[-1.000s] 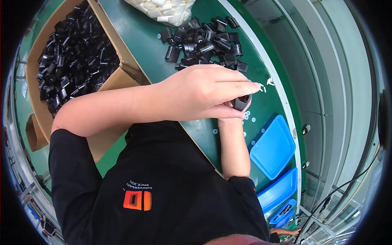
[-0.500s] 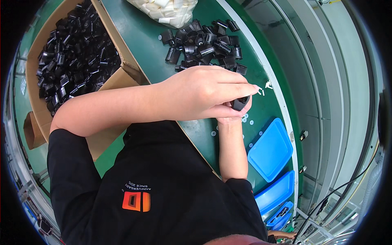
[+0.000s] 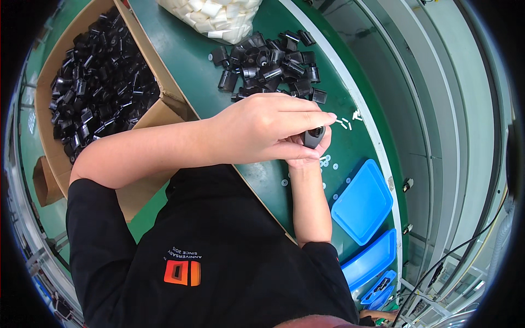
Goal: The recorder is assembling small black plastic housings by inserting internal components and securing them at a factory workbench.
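Observation:
My left hand (image 3: 265, 127) reaches across from the left, its fingers closed over a small black plastic part (image 3: 313, 138). Under and behind it, my right hand (image 3: 326, 141) comes up from below and grips the same part; most of its fingers are hidden. Just beyond both hands lies a heap of similar black plastic parts (image 3: 268, 68). Several thin white pins (image 3: 345, 123) lie to the right of the fingertips. Small white washers (image 3: 335, 166) are scattered near my right wrist.
A cardboard box (image 3: 164, 82) full of black parts stands at the left, partly under my left forearm. A clear bag of white pieces (image 3: 213, 19) sits at the far edge. Blue trays (image 3: 363, 202) line the right side of the green table (image 3: 262, 177).
Both hands have shifted slightly left with the black part between them, which now shows at a different angle. The whole view has also shifted a little.

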Demonstrator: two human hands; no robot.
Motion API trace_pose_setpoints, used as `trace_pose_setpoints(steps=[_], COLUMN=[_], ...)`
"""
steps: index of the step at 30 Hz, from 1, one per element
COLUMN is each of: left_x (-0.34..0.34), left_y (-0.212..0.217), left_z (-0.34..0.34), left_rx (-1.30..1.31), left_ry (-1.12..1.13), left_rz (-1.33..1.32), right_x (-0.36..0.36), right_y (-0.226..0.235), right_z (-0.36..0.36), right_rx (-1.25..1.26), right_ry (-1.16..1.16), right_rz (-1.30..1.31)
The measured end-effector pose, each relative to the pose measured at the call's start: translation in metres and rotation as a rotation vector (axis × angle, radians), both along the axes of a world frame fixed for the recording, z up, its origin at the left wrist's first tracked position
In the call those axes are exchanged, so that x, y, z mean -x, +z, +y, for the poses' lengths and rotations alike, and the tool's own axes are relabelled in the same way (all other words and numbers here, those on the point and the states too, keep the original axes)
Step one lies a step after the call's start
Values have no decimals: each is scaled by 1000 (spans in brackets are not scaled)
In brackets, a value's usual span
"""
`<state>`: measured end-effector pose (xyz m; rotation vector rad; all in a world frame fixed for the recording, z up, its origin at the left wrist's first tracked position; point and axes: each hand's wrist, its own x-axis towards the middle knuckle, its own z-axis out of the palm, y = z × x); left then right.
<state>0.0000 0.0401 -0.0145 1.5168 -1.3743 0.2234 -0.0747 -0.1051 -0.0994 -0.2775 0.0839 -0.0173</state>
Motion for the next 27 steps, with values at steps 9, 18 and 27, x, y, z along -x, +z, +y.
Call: trace_pose_setpoints(steps=[9, 18, 27], left_x=[-1, 0, -3], left_y=[-2, 0, -3], left_z=[-1, -3, 1], left_rx=[-19, -12, -73], left_ry=[-19, -42, -44], left_rz=[22, 25, 79], right_x=[-4, -10, -10], right_y=[0, -11, -16], right_z=[-1, -4, -7], right_rx=[25, 49, 81], right_ry=[22, 30, 15], right_rz=[-79, -311, -152])
